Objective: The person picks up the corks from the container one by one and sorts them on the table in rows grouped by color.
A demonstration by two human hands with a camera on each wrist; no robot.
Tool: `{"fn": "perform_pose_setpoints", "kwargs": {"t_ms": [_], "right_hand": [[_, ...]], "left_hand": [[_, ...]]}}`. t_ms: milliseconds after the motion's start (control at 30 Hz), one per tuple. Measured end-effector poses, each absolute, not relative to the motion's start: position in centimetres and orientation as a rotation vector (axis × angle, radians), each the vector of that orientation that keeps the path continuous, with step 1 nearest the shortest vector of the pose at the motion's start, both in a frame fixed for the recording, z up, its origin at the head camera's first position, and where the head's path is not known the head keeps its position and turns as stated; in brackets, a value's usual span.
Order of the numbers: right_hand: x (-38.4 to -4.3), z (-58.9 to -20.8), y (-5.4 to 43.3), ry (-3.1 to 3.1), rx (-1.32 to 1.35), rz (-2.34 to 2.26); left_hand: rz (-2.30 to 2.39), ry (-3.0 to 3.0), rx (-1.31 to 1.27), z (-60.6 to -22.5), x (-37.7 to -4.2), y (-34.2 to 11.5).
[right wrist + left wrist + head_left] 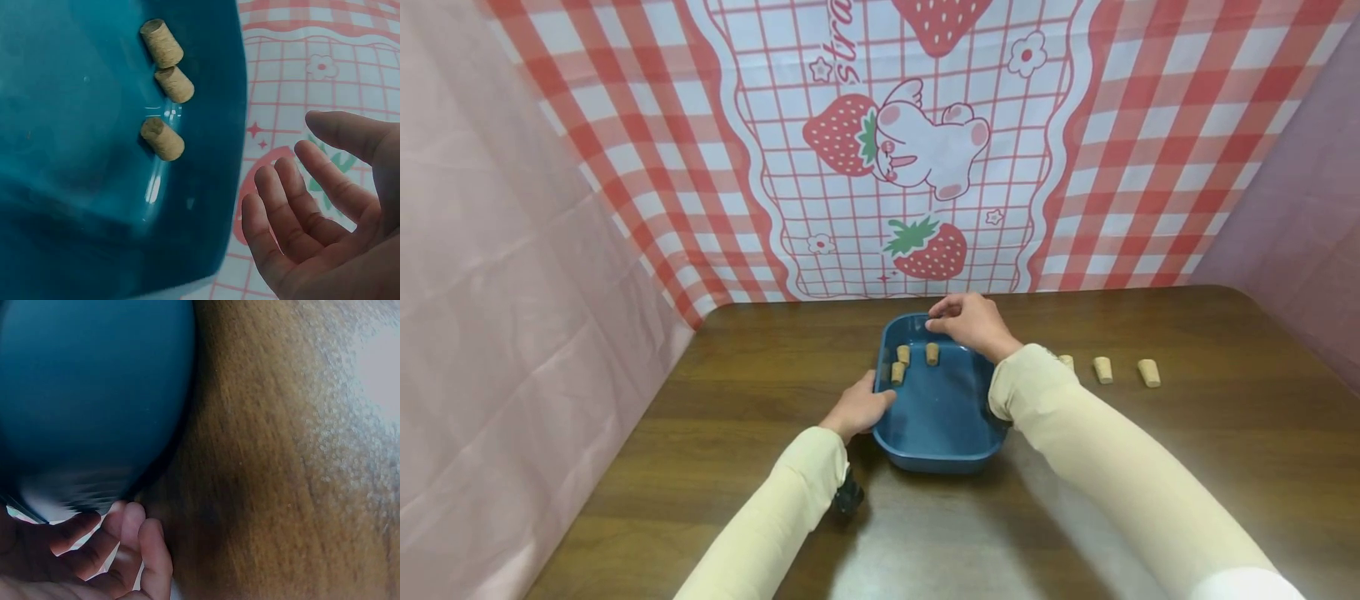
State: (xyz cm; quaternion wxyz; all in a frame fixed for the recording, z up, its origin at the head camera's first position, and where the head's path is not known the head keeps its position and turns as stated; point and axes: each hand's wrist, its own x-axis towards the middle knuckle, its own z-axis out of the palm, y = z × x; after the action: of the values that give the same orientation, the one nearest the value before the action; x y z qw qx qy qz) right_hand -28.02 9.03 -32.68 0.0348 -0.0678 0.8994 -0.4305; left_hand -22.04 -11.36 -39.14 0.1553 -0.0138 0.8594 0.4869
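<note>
Blue tray, likely stiff, slick plastic; head view puts it on the wood-grain surface between both arms. Left grip holds its left wall, thumb over the rim, fingers outside: good place to take it. Right grip is at the far rim, fingers loosely bent. Three corks are inside, toward the far left; three loose corks sit on the surface at right, one partly behind the right sleeve. Should be light, firm with slight give, not slippery, maybe crumbly at the edges. Pinch across the sides, mid-length; the taper could let one roll if tipped. Dark object by the left sleeve: can't make it out.

Left wrist: tray's outside only, cut off by the frame. Fingertips at its side; thumb and corks not visible.

Right wrist: right grip is loosely spread beside the tray, nothing in it. Two inside corks sit close, third apart; can't tell upright from lying. Loose corks out of frame.
</note>
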Motion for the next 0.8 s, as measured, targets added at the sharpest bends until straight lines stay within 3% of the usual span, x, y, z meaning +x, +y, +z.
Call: {"fn": "perform_pose_setpoints", "kwargs": {"t_ms": [400,800], "right_hand": [[-28.6,-34.2,7.7,2.731,-0.051,-1.336],[-28.8,-35.3,6.9,2.734,-0.066,-1.21]], "left_hand": [[1.398,2.46,-0.039,-39.0,-22.0,-11.3],[1.397,2.458,-0.051,-39.0,-22.0,-11.4]]}}
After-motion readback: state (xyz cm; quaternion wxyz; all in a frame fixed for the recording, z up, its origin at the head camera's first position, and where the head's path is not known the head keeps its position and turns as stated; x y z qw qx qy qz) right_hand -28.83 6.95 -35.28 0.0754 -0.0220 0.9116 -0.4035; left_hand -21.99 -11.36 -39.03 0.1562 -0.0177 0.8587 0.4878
